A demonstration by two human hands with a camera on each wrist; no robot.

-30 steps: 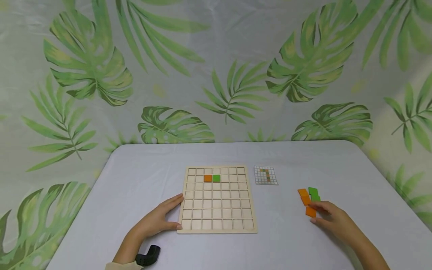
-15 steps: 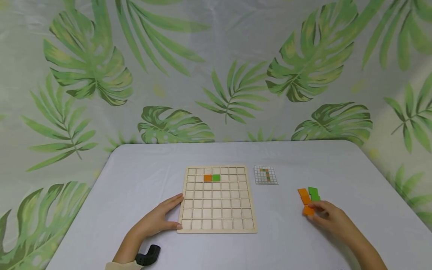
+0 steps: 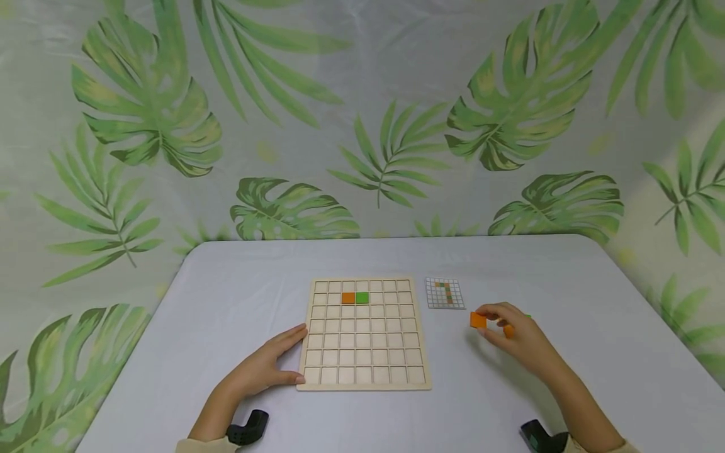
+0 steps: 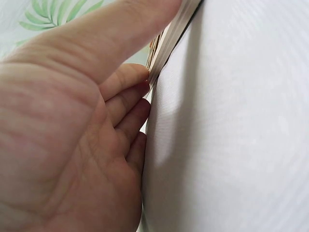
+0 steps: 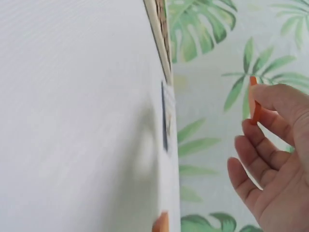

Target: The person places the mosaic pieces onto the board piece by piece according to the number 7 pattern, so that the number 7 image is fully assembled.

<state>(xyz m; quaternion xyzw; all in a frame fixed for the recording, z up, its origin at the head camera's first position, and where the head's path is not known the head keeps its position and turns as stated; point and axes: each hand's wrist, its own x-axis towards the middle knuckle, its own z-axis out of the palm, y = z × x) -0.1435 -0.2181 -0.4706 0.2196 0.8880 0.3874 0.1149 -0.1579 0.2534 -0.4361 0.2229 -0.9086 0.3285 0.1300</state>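
My right hand [image 3: 517, 332] pinches an orange square tile [image 3: 478, 320] between thumb and fingers, lifted above the table right of the board. In the right wrist view the same orange tile [image 5: 254, 100] shows nearly edge-on at the fingertips. My left hand [image 3: 265, 362] rests along the left edge of the wooden grid board [image 3: 365, 387], thumb and fingers spread and touching its rim. The left wrist view shows those fingers [image 4: 126, 104] against the board's side. On the board, an orange tile [image 3: 348, 298] and a green tile [image 3: 362, 297] lie side by side in the second row.
A small pattern card [image 3: 445, 293] lies right of the board, showing coloured squares on a grid. Behind the right hand, loose orange tiles [image 3: 508, 331] and a green tile [image 3: 528, 316] are mostly hidden. A leaf-print cloth [image 3: 391, 157] hangs behind the table.
The right hand has picked up the lowest orange tile from the loose pile and carried it up and left toward the card. The left hand and the board stay as they were.
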